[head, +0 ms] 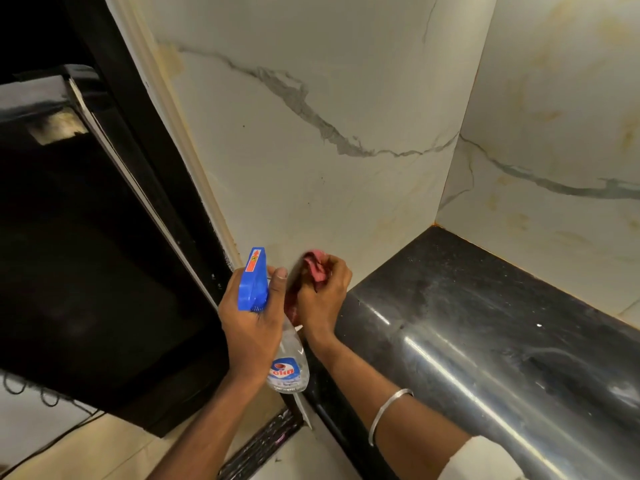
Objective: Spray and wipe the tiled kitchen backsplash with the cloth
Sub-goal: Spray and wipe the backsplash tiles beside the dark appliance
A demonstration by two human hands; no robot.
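The right hand [322, 292] is clenched round a bunched pink cloth [316, 266], knuckles toward the camera. It sits just past the rounded near corner of the black countertop [485, 306], low against the marble-veined backsplash [311, 150]. The cloth is blurred, so I cannot tell whether it actually touches the tile — it is at the surface or very close to it. The left hand [254, 317] grasps the spray bottle [254, 282] by the neck, fingers wrapped under the blue trigger head and the nozzle angled up at the wall. The bottle hangs off the end of the countertop, close beside the cloth hand and nearly touching it.

This looks like the wiping step, worked on the lowest strip of tile at the countertop's end. Above the countertop the tile shows yellowish staining and a few dark specks, so most of the job appears to be left.

The next move likely calls for carrying the cloth up the wall from countertop level with firm, flat pressure. Alternatively, the nozzle could be raised to wet the higher tiles first, with the bottle kept clear of the wiping hand.
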